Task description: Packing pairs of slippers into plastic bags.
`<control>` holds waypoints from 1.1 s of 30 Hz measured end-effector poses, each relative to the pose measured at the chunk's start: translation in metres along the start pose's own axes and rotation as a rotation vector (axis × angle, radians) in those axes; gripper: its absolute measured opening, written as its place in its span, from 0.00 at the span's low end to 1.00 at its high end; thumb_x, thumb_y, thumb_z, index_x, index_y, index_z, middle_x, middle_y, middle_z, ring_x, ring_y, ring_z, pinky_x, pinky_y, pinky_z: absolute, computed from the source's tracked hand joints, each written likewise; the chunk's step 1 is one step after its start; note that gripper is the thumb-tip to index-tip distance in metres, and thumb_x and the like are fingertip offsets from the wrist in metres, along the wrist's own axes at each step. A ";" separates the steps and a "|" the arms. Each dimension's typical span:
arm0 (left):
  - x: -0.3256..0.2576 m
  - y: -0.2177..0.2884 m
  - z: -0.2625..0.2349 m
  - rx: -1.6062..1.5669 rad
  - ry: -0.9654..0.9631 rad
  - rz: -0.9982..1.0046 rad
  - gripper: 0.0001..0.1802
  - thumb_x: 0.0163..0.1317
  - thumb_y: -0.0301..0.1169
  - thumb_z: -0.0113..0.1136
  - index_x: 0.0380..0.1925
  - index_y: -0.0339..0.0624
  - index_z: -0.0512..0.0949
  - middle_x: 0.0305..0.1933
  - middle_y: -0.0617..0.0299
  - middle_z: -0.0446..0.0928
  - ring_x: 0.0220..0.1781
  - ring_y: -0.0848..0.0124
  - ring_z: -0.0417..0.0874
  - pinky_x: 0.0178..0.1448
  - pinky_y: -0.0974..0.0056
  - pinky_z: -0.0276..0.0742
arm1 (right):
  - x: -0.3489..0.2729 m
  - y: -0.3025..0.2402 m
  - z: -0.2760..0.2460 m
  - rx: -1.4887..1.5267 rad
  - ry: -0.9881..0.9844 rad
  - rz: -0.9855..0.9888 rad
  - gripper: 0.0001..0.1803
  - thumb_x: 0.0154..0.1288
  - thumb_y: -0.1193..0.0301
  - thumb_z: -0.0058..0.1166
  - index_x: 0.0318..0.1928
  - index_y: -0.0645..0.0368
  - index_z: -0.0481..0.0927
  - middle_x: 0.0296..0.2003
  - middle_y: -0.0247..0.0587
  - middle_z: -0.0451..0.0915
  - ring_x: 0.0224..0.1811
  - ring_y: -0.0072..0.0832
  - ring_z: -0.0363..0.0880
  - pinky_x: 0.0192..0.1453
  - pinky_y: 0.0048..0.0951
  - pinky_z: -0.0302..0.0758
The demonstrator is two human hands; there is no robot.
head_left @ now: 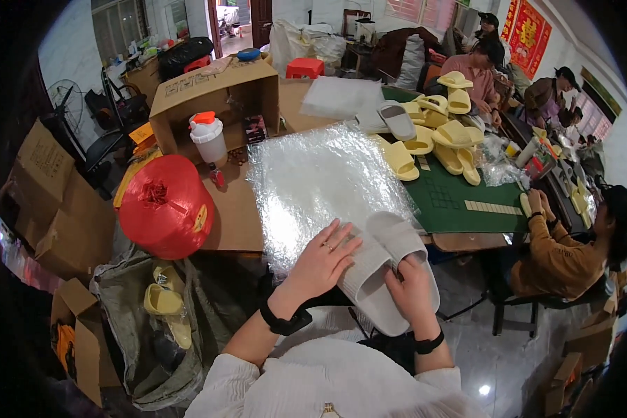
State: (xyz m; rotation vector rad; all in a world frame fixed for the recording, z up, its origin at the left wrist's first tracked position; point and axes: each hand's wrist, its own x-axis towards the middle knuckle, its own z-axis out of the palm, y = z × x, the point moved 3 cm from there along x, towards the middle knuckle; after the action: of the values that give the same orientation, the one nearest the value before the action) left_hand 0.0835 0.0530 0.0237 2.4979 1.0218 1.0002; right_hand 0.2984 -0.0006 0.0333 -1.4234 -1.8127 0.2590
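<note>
Left hand (324, 258), fingers spread on grey slippers (368, 259); right hand (409, 289) pinching the pair — we could drop one if that slackens.

Grey slippers (368, 265) look matt and ribbed, plastic sheets (320, 184) glossy and crinkled.

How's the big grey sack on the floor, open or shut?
Open: the grey sack has its mouth spread wide, so you can see yellow slippers inside.
</note>
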 end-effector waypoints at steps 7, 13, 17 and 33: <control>-0.003 0.031 -0.008 -0.086 -0.062 0.121 0.25 0.69 0.30 0.52 0.67 0.45 0.70 0.75 0.59 0.62 0.79 0.55 0.56 0.79 0.47 0.51 | 0.025 0.005 0.028 -0.056 -0.081 0.037 0.06 0.56 0.75 0.60 0.31 0.64 0.77 0.38 0.56 0.76 0.38 0.55 0.76 0.40 0.50 0.72; -0.005 0.033 -0.015 -0.265 -0.092 0.193 0.23 0.69 0.27 0.49 0.65 0.44 0.73 0.74 0.60 0.65 0.78 0.54 0.57 0.79 0.48 0.52 | 0.059 0.011 0.070 0.183 -0.086 0.063 0.05 0.63 0.74 0.53 0.37 0.62 0.73 0.39 0.46 0.73 0.40 0.41 0.76 0.45 0.39 0.75; 0.002 0.041 -0.026 -0.427 -0.147 0.173 0.21 0.67 0.24 0.50 0.60 0.41 0.77 0.70 0.58 0.70 0.76 0.52 0.61 0.77 0.50 0.56 | 0.088 0.069 0.130 0.655 0.007 0.102 0.02 0.66 0.76 0.51 0.37 0.61 0.73 0.38 0.44 0.70 0.43 0.36 0.72 0.47 0.36 0.74; -0.035 0.021 -0.041 -0.354 -0.110 -0.006 0.18 0.64 0.25 0.49 0.50 0.38 0.83 0.62 0.53 0.78 0.71 0.48 0.70 0.73 0.51 0.64 | 0.101 0.010 0.126 0.002 0.056 -0.130 0.30 0.60 0.68 0.60 0.60 0.68 0.65 0.54 0.60 0.68 0.54 0.57 0.72 0.56 0.49 0.72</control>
State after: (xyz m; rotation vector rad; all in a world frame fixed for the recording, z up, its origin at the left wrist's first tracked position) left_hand 0.0479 0.0128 0.0457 2.2296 0.7442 0.9376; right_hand 0.2141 0.1308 -0.0099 -1.2926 -1.8496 0.1536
